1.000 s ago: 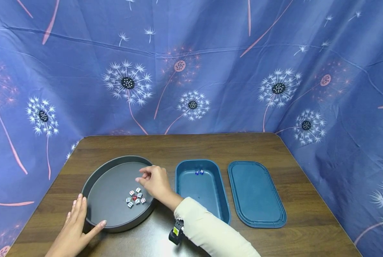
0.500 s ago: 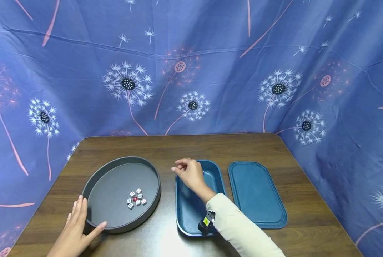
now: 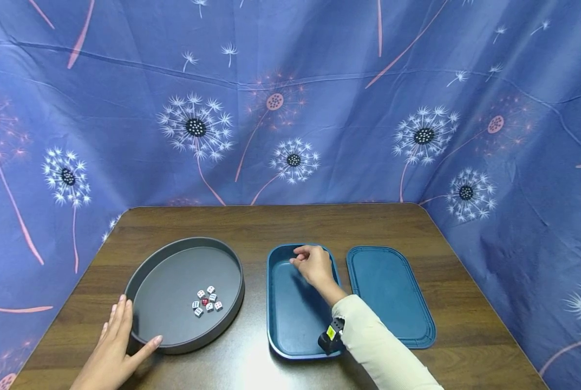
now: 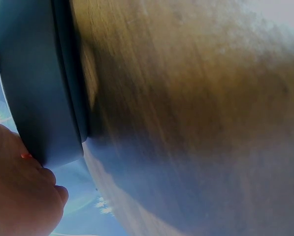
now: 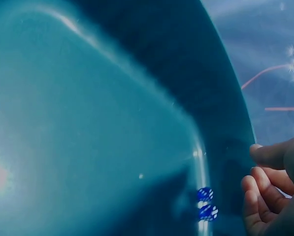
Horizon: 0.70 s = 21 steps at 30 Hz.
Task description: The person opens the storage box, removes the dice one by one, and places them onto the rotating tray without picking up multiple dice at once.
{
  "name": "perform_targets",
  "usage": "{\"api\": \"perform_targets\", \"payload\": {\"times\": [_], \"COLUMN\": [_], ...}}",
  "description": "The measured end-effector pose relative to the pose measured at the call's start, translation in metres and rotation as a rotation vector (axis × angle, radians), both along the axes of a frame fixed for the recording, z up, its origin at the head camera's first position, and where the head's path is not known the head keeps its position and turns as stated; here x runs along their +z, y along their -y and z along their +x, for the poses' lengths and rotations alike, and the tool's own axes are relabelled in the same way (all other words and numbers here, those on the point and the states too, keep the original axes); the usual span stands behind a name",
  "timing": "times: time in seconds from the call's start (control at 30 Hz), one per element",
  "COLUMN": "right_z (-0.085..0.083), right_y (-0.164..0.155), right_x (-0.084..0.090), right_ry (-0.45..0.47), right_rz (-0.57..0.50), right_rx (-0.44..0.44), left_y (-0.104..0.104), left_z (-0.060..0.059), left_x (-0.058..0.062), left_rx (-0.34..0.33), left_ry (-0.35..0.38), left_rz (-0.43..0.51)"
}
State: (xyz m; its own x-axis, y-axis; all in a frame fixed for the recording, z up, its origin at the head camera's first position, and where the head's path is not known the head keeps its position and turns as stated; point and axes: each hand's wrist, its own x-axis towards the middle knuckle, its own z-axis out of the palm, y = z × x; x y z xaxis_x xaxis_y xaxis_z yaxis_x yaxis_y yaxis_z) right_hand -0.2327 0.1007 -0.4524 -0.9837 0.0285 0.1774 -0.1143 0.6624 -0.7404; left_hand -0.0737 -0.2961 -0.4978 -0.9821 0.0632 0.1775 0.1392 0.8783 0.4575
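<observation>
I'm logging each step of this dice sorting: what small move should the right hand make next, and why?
Probably open the fingers just above the teal box floor. The right hand hovers, curled, over its far end, by two blue dice, possibly pinching another. The left hand steadies the round tray, where more dice wait.

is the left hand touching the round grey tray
Touching: the head view shows the left hand flat against the round grey tray, its thumb on the near rim.

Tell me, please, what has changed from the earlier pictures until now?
The right hand moved rightward from over the round tray to the far end of the blue box, where two blue dice lie. The left hand stayed on the tray's rim; the small dice and lid did not move.
</observation>
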Motion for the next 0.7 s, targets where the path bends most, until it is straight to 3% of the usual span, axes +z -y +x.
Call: {"api": "perform_targets", "payload": {"times": [0.3,0.7], "right_z": [-0.004,-0.009], "right_y": [-0.008,-0.006], "right_x": [-0.013,-0.023], "right_ry": [0.073,0.106], "right_rz": [0.087,0.096], "right_rx": [-0.072,-0.115], "left_y": [0.0,0.0], "left_z": [0.0,0.0], "left_x": [-0.001,-0.001], "left_rx": [-0.004,-0.005], "left_ry": [0.006,-0.01], "left_rz": [-0.006,-0.01]}}
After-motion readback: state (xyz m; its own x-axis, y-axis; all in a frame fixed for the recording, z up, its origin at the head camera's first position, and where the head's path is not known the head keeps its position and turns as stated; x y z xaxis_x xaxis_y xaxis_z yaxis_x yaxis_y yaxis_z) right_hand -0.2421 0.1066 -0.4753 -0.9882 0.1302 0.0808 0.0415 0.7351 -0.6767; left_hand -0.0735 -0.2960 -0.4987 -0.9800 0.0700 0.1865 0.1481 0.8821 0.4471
